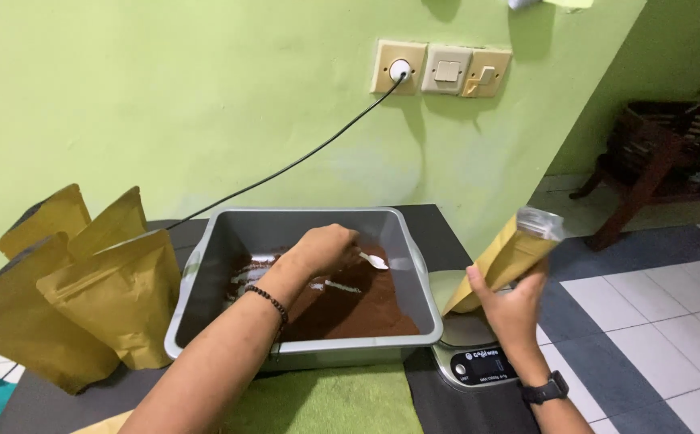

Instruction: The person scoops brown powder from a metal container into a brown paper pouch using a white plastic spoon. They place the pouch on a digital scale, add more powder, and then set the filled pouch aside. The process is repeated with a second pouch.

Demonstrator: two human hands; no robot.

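Nearest of all, a green cloth [326, 402] lies over the dark table top [462, 410] at the bottom edge, between the person's two forearms. Just beyond it on the right sits a small digital kitchen scale [478, 363], its display facing the camera. The right hand [511, 309], with a dark watch on the wrist, is closed around the lower part of a yellow-brown stand-up pouch [507, 257], which stands tilted on the scale platform with its open, silvery-lined mouth pointing up and to the right. To the left of the scale, a grey rectangular tub [205, 273] holds a layer of dark brown powder [358, 309] spread across its bottom. The left hand [326, 247], a bead bracelet on its wrist, reaches into the tub and pinches the handle of a small white spoon [374, 260], whose bowl hovers just above the powder. Further left, four more pouches [100, 297] of the same colour stand clustered beside the tub. Behind everything rises a light green wall with a socket and switch panel [440, 68], from which a black cable [293, 165] runs down toward the tub's far left corner.
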